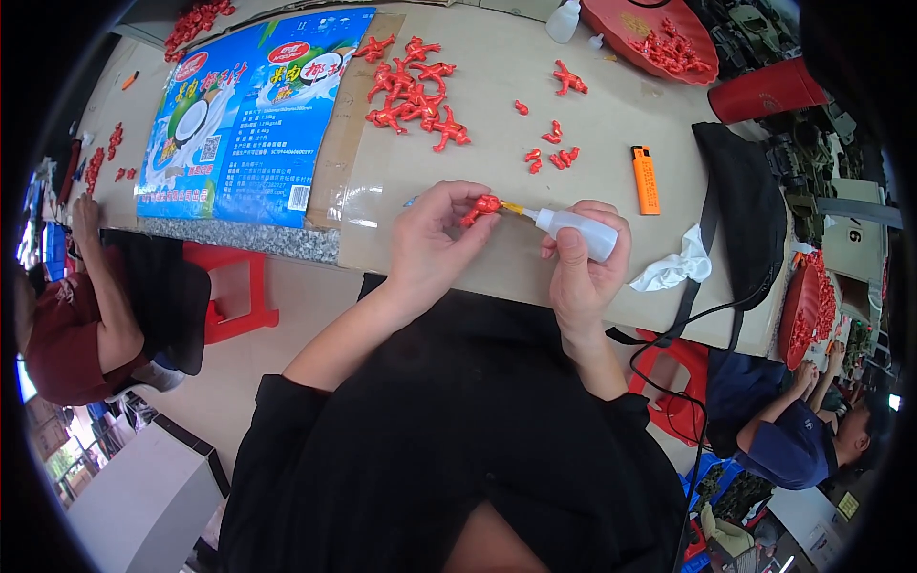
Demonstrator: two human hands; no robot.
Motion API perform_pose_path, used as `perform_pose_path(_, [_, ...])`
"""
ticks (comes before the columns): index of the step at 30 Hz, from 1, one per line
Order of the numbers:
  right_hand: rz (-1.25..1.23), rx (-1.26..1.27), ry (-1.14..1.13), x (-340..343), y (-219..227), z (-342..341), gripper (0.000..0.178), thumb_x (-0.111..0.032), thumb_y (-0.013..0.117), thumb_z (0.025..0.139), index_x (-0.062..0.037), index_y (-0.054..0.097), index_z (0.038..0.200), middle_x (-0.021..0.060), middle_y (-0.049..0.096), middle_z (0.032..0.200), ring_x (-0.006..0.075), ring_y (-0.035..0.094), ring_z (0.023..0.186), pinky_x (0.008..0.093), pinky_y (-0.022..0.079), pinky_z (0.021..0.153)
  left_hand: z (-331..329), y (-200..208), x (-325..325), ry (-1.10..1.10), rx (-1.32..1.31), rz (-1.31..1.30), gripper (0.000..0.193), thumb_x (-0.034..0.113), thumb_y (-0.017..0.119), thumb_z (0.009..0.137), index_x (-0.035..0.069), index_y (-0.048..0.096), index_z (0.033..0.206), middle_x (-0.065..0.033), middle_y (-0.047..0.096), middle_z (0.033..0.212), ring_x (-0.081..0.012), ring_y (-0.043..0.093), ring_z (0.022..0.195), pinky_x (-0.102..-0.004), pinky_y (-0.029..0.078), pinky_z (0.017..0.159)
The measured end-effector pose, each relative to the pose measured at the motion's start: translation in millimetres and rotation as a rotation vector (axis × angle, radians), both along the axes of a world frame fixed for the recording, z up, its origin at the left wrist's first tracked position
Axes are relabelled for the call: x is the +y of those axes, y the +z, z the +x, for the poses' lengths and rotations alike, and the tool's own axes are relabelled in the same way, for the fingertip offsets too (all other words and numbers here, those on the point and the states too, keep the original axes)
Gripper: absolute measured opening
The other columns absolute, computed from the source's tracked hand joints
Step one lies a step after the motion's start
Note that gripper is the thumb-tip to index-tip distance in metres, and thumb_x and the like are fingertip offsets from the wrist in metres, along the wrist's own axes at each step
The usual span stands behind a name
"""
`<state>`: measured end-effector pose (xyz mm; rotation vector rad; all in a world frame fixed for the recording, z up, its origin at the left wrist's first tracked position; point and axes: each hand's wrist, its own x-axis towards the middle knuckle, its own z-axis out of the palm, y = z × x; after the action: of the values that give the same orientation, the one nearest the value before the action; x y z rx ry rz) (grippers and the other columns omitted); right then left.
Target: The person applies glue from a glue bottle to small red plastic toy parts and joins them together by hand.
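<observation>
The left hand (441,229) presents a small red figurine (482,205) above the near edge of the worktop (497,124). Its grip is a narrow pinch: thumb and fingertips close on the figurine's lower and left sides. This hold probably serves to leave the side facing the bottle accessible.

The right hand (587,263) holds a translucent white squeeze bottle (590,235) in a wrapped grip, thumb across the body and fingers curled around the far side. The slim amber nozzle (517,208) points left, its tip at the figurine; whether the two touch cannot be determined. The thumb placement appears suited to metering pressure on the bottle wall.

Pose: both forearms rise from the lower edge and converge. The left forearm slants up to the right; the right forearm is steeper, with the wrist bent so that the bottle lies across the body. Holding both items close together likely aids alignment.

A cluster of red figurines (417,95) lies at the far left, apart from the loose red pieces (554,132) ahead of the hands; this spacing suggests sorting. An orange lighter (646,180) and a crumpled white tissue (677,264) lie to the right, presumably for easy reach.
</observation>
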<state>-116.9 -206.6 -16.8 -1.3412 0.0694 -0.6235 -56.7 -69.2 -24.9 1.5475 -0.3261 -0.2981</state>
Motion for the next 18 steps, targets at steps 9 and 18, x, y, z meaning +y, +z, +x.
perform_pose_path(9, [0.228, 0.052, -0.001, -2.9, 0.5, 1.8, 0.019, -0.008, 0.055, 0.08, -0.0003, 0.043, 0.092, 0.0088, 0.046, 0.09, 0.0128, 0.05, 0.061, 0.0236, 0.042, 0.05, -0.1, -0.5, -0.7, 0.032, -0.022, -0.059, 0.022, 0.0, 0.06, 0.075, 0.0, 0.052, 0.095, -0.0057, 0.056, 0.09, -0.0097, 0.056, 0.081, -0.0206, 0.046, 0.069])
perform_pose_path(18, [0.2, 0.075, 0.003, -2.3, 0.3, 1.3, 0.019, -0.008, 0.056, 0.08, -0.0007, 0.042, 0.092, 0.0084, 0.046, 0.09, 0.0121, 0.05, 0.06, 0.0224, 0.042, 0.05, 0.1, 2.0, -0.2, 0.003, -0.013, -0.018, 0.025, -0.006, 0.058, 0.075, -0.001, 0.048, 0.098, -0.0048, 0.056, 0.089, -0.0081, 0.053, 0.082, -0.02, 0.044, 0.072])
